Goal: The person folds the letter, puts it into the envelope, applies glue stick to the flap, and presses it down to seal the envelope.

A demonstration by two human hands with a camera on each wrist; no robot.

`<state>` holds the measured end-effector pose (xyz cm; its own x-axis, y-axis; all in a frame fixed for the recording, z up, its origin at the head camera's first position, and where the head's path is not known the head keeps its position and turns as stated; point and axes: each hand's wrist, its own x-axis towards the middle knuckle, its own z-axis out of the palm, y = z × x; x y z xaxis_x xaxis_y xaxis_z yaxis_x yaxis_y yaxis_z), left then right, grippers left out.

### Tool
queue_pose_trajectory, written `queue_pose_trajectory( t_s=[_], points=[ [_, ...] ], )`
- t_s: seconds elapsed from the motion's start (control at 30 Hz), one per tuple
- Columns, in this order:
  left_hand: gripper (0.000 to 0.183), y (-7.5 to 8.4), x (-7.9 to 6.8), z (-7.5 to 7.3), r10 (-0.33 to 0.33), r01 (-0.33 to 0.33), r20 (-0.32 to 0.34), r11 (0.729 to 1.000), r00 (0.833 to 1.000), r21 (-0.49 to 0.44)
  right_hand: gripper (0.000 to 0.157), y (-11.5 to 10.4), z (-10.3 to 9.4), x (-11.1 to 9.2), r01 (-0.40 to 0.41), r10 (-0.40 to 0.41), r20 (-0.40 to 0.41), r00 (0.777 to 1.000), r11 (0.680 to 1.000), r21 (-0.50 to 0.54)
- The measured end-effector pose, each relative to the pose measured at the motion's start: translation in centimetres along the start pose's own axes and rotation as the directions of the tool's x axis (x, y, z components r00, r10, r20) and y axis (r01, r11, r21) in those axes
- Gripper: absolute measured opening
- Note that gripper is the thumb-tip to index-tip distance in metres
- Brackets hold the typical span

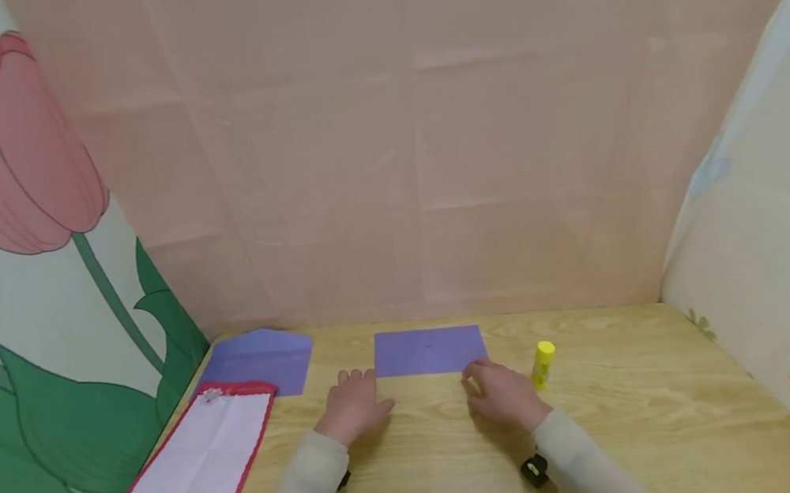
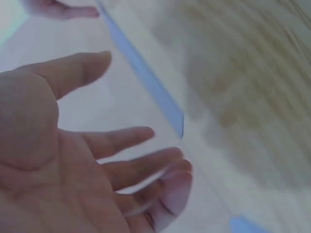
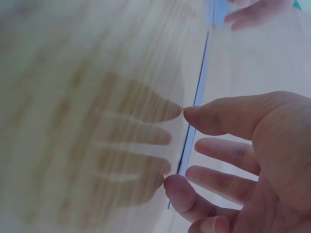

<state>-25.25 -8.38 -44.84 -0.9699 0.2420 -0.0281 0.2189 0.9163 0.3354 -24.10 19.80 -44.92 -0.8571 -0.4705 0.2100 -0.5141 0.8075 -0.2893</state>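
Note:
A flat purple envelope (image 1: 430, 351) lies at the back middle of the wooden table, its long edge toward me. My right hand (image 1: 502, 393) is at its near right corner. In the right wrist view, the thumb (image 3: 218, 114) and fingers are spread apart beside the envelope's thin edge (image 3: 200, 82), with nothing pinched between them. My left hand (image 1: 355, 405) is just off the near left corner, fingers loosely extended and thumb out to the side. The left wrist view shows its palm (image 2: 73, 165) holding nothing, with the envelope's edge (image 2: 146, 73) beyond the fingers.
To the right stands a yellow glue stick (image 1: 544, 365). At the back left lies another purple envelope (image 1: 263, 358) with its flap raised. A creased white letter sheet (image 1: 198, 464) with a red border overlaps it. Decorated panels flank the table, and a pinkish sheet (image 1: 415, 157) hangs behind.

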Motion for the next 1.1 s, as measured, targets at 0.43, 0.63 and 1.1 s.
queue_pose_trajectory(
  t_s=[0.43, 0.63, 1.1],
  points=[
    [0.039, -10.5, -5.1, -5.8, -0.231, 0.233, -0.087, 0.972, 0.969, 0.017, 0.016, -0.1, 1.7, -1.0, -0.217, 0.218, -0.041, 0.975, 0.976, 0.030],
    [0.046, -15.2, -7.1, -7.2, -0.300, 0.303, -0.079, 0.953, 0.951, 0.024, 0.019, -0.2, 1.4, -2.1, -0.284, 0.287, -0.055, 0.956, 0.957, 0.055],
    [0.059, -20.2, -9.2, -7.8, -0.408, 0.408, -0.021, 0.913, 0.913, -0.015, 0.011, -0.3, 1.0, -3.7, -0.302, 0.310, -0.064, 0.949, 0.947, 0.105]
  ],
)
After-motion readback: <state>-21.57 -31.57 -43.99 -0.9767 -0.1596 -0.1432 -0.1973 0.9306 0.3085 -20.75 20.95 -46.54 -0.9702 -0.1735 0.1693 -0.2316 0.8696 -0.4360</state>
